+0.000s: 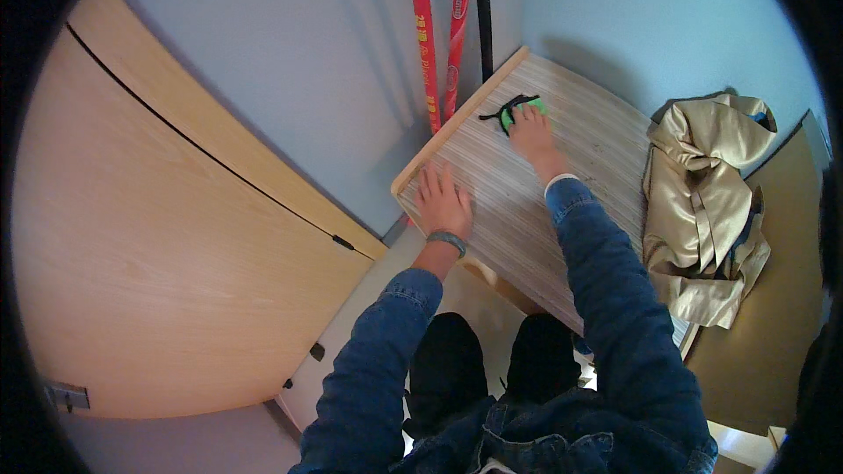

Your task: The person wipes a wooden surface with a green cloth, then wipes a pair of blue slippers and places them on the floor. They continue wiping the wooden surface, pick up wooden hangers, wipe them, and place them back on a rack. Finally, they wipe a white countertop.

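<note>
A wood-grain tabletop [507,204] with a raised wooden edge along its far left side lies before me. My right hand [532,138] is on a green cloth with black trim [539,105], pressed to the tabletop near the far corner; the fingers cover part of the cloth. Flat on the near left part of the top rests my left hand [444,204], fingers apart and holding nothing. Small dark specks [596,148] show on the surface to the right of my right hand.
A gold satin cloth bundle [701,191] lies on the table's right end, beside a brown board [784,210]. Two red-wrapped poles [425,39] and a black pole [484,13] stand behind the table's far left edge, by the walls. A wooden door [184,224] fills the left.
</note>
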A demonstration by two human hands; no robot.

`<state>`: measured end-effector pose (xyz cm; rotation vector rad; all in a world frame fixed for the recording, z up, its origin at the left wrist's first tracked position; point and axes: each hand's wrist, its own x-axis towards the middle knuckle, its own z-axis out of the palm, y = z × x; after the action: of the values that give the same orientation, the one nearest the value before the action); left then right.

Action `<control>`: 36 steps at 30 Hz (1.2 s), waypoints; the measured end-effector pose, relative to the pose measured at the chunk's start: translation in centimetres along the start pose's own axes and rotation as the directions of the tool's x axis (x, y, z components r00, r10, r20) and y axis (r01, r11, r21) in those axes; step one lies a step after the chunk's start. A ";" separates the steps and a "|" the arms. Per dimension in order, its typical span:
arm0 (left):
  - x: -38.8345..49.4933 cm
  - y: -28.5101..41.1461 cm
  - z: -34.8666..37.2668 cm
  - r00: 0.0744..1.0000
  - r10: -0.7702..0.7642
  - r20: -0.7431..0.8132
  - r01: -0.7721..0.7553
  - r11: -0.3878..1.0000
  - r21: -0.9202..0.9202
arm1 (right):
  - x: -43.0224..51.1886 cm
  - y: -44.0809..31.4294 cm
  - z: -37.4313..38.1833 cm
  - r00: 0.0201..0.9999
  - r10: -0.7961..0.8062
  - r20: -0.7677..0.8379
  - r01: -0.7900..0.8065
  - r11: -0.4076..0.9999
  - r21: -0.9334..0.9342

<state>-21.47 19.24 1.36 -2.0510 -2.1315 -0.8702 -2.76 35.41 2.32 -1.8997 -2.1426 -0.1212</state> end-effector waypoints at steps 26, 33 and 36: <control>-14.7 -7.3 -3.4 0.980 -0.155 -0.127 0.052 0.811 -0.583 | -7.7 -14.5 -3.2 0.988 -0.069 -0.136 0.138 0.784 0.605; -15.8 -7.5 -4.9 0.970 -0.224 -0.097 0.122 0.790 -0.601 | -9.5 -18.5 -0.1 0.845 -0.483 -0.229 0.526 0.827 0.197; -15.1 -6.6 -5.3 0.976 -0.144 -0.164 0.025 0.818 -0.575 | -10.3 -16.3 -0.5 0.824 -0.532 -0.195 0.551 0.833 0.058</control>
<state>-27.65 3.61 -2.78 -1.9676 -2.0272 -1.8384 -17.67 23.16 2.05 -1.1192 -2.4429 -0.2594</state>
